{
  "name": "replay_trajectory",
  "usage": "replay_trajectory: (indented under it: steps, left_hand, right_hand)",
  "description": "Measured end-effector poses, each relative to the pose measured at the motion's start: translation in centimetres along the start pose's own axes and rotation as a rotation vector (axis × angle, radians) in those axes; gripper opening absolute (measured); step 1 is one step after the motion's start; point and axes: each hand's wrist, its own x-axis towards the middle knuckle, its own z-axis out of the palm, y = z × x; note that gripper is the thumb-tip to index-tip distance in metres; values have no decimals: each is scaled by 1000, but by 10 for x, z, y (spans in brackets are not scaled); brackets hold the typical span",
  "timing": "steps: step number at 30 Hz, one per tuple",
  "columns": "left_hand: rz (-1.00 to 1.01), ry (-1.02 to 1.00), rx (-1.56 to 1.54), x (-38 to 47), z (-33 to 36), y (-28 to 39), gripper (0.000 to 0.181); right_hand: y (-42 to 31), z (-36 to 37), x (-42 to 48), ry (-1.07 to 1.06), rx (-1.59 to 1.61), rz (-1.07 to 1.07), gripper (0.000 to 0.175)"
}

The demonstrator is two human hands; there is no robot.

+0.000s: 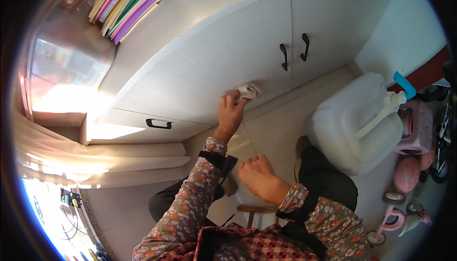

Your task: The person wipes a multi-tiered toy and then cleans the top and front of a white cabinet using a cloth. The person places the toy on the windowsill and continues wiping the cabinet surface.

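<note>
My left hand (pixel 231 113) is stretched forward and grips a crumpled white cloth (pixel 248 91) between thumb and fingers. The cloth lies at the lower part of a white cabinet door (pixel 214 57), left of its black handle (pixel 283 57); it is slightly blurred. My right hand (pixel 262 177) is held above my lap, between my knees, its fingers curled in a loose fist. No object shows in it, though its palm side is hidden. Both forearms wear flowered sleeves with black straps.
A large translucent plastic water container (pixel 357 125) with a blue-topped spout stands at right, beside pink toys (pixel 407 175). A drawer with a black handle (pixel 159 124) and a beige curtain (pixel 142 157) are at left. Books (pixel 125 7) stand on the cabinet top. A wooden stool (pixel 257 209) is below me.
</note>
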Motion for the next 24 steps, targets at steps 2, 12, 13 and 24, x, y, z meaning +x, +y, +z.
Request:
replay_trajectory:
  steps: [2,12,13,24]
  left_hand:
    - [0,-223,17,-39,25,-9,21]
    - [-31,-340,-70,-29,-3,-22,21]
    - [-15,-238,-86,-12,-16,-17,23]
    - [-75,376,-111,116,-81,38,44]
  right_hand:
    - [1,1,0,-7,4,12,11]
    - [-2,1,2,8,-44,-6,14]
    - [-3,2,2,-1,-47,-3,14]
    - [-10,-4,2,-107,-28,-26,20]
